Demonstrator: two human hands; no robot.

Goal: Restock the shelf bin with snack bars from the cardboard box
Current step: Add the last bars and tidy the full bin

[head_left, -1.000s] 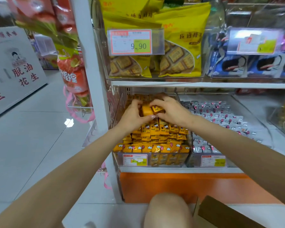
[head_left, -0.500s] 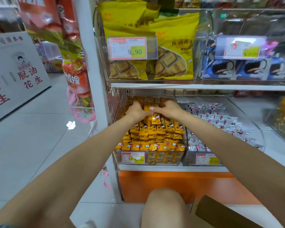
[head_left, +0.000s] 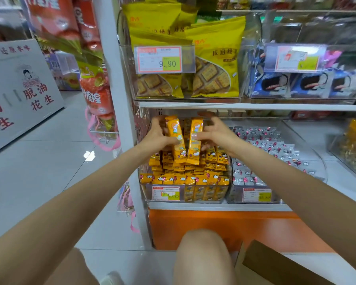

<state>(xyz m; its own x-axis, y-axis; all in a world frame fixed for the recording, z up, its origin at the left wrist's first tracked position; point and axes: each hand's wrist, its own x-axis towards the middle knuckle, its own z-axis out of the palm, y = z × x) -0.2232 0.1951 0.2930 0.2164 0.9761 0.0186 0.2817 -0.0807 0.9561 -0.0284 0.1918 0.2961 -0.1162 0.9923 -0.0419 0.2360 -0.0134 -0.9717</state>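
A clear shelf bin (head_left: pixel 146 188) on the lower shelf is packed with several orange snack bars (head_left: pixel 185 178). My left hand (head_left: pixel 157 136) grips one orange bar (head_left: pixel 176 138) held upright over the back of the pile. My right hand (head_left: pixel 214 134) holds a second orange bar (head_left: pixel 195 140) beside it, also upright and slightly tilted. Both bars' lower ends touch the pile. A flap of the cardboard box (head_left: pixel 280 266) shows at the bottom right; its inside is out of view.
A neighbouring clear bin (head_left: pixel 317 161) with grey-and-pink packets sits to the right. Above, a shelf board (head_left: pixel 255 106) carries yellow biscuit bags (head_left: pixel 214 58) and blue packs (head_left: pixel 296 83). A white upright post (head_left: pixel 119 99) stands left of the bin. My knee (head_left: pixel 201 256) is below.
Both hands have lifted from pressing down on the pile and now each holds a bar upright above it. The camera has moved slightly closer and lower.
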